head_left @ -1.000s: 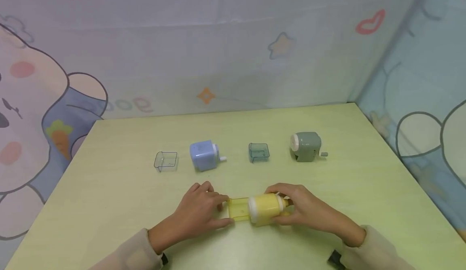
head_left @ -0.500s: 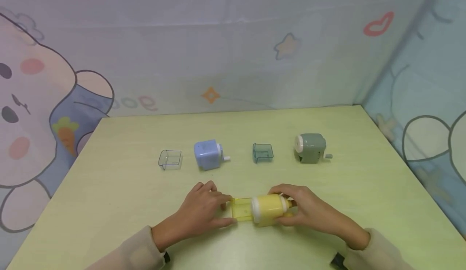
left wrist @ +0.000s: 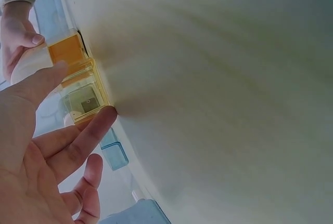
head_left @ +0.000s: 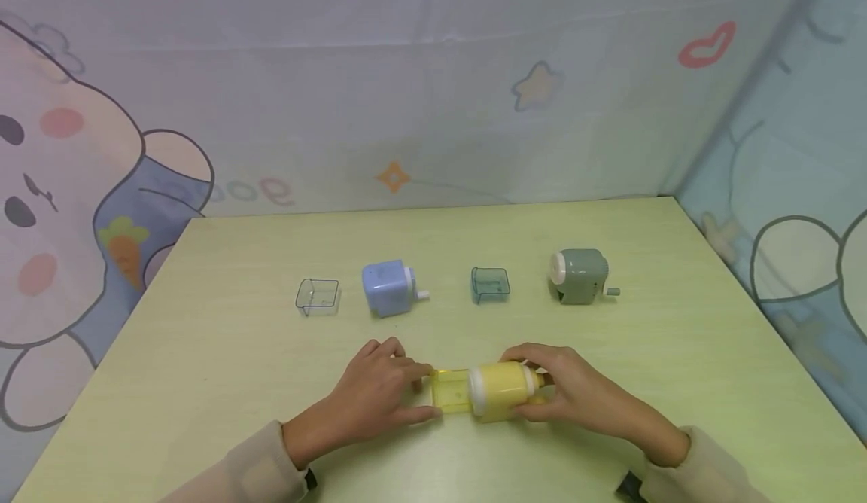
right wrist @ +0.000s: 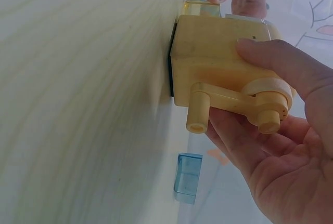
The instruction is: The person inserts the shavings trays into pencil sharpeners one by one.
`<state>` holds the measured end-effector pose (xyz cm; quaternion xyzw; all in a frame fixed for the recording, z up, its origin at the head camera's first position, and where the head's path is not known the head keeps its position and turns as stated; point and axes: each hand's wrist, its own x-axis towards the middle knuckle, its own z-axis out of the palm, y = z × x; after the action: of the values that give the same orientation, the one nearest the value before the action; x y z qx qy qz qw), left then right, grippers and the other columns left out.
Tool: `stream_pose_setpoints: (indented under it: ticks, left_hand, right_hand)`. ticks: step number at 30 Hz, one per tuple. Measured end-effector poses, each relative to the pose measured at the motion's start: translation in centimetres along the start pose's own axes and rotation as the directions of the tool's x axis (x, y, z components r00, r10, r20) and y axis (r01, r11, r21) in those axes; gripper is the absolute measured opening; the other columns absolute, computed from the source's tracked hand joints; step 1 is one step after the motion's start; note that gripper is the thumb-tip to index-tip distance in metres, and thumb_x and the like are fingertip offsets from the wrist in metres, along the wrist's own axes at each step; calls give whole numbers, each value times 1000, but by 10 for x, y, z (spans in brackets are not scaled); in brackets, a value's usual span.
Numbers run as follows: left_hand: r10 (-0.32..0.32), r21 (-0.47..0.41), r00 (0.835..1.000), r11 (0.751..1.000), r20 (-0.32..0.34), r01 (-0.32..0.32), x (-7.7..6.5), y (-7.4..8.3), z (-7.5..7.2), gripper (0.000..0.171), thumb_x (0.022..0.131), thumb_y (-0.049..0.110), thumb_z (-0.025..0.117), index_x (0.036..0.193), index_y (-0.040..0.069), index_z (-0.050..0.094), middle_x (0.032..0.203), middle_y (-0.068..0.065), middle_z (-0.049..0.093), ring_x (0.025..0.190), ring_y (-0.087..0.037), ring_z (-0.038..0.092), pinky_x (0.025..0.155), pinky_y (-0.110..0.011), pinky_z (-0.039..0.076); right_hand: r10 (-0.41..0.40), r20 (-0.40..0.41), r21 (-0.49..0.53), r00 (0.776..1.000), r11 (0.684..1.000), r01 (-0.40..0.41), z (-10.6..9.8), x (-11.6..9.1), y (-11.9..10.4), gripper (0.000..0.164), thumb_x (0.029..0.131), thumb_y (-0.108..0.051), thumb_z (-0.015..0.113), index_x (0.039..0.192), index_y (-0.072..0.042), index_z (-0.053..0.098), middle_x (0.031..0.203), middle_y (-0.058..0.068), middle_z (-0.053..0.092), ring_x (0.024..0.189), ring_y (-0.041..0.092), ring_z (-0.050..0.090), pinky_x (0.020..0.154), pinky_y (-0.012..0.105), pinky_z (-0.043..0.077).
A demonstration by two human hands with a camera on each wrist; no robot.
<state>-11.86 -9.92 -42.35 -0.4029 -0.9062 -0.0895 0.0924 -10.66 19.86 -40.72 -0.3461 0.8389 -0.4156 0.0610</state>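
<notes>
My right hand [head_left: 576,390] grips a yellow crank pencil sharpener [head_left: 503,390] from its crank side, thumb and fingers on opposite sides of the body. The crank handle [right wrist: 197,115] shows in the right wrist view, hanging free of the fingers. At the sharpener's white-rimmed front, a clear yellow shavings drawer [head_left: 450,391] lines up with the body; how far it sits inside is hidden. My left hand [head_left: 369,391] holds the drawer's outer end between thumb and fingers, with the other fingers loosely bent. Drawer and sharpener are low at the tabletop.
Farther back stand a blue sharpener [head_left: 388,288] and a grey-green sharpener [head_left: 581,275], each with a loose drawer to its left: one clear bluish drawer [head_left: 317,296] and one teal drawer [head_left: 491,285]. A printed cloth [head_left: 433,96] hangs behind the table [head_left: 223,382].
Everything in the head view has shifted slightly right as the camera turned. Hands, drawer and yellow sharpener keep nearly the same positions relative to each other.
</notes>
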Motion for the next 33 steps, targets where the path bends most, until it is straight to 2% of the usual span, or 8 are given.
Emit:
stream_pose_setpoints:
  ticks: [14, 22, 33]
  left_hand:
    - [-11, -41, 1000, 999, 2, 11, -1, 1, -1, 49, 77, 64, 57, 102, 23, 66, 77, 23, 57, 80, -8, 36, 70, -28, 30]
    - [5, -38, 1000, 999, 2, -5, 0, 1, -2, 50, 76, 66, 56, 101, 24, 67, 78, 25, 57, 80, -7, 35, 70, -28, 29]
    - [2, -33, 999, 999, 48, 0, -2, 5, -3, 53, 76, 68, 54, 101, 23, 67, 81, 23, 58, 83, -9, 37, 71, -30, 30]
  right_hand:
    - [22, 12, 4, 1000, 1000, -22, -2, 1, -1, 47, 72, -23, 77, 112, -22, 53, 102, -9, 55, 85, 14, 55, 67, 30, 51]
    - [19, 6, 3, 1000, 1000, -19, -1, 1, -1, 47, 72, -23, 78, 112, -24, 52, 100, -10, 56, 85, 14, 55, 67, 29, 50]
    - [21, 10, 11, 1000, 1000, -21, 0, 0, -2, 46, 73, -23, 77, 112, -22, 53, 100, -9, 56, 84, 12, 55, 67, 30, 51]
